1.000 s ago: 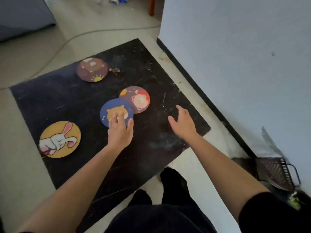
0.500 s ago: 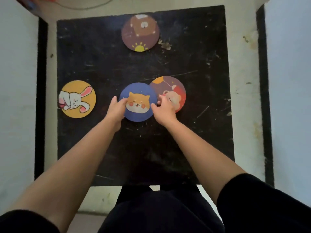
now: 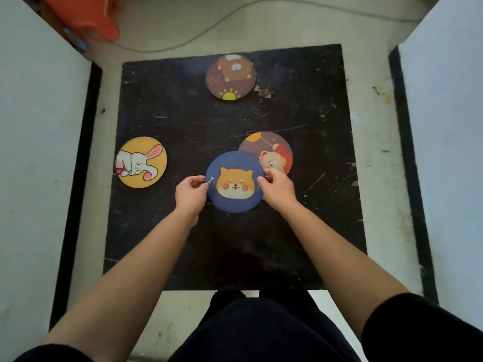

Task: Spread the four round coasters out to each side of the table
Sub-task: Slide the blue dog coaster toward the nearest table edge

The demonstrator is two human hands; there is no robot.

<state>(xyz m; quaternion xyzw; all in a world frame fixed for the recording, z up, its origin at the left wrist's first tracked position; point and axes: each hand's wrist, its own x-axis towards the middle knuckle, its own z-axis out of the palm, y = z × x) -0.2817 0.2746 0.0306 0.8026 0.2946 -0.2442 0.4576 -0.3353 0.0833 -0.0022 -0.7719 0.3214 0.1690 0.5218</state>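
Observation:
A blue coaster with a dog face (image 3: 234,182) is at the middle of the black square table (image 3: 183,121). My left hand (image 3: 191,195) pinches its left edge and my right hand (image 3: 277,189) pinches its right edge. It overlaps a purple and red coaster with a bear (image 3: 271,150) just behind it to the right. A yellow rabbit coaster (image 3: 142,165) lies at the table's left edge. A brown bear coaster (image 3: 231,77) lies near the far edge.
White walls with black skirting (image 3: 78,163) close in on both sides. An orange object (image 3: 86,17) and a grey cable (image 3: 209,32) lie on the floor beyond the table. My dark-clothed legs (image 3: 261,327) are at the near edge.
The view swung round to face the table squarely. Both hands closed on the blue coaster's edges and drew it nearer to me.

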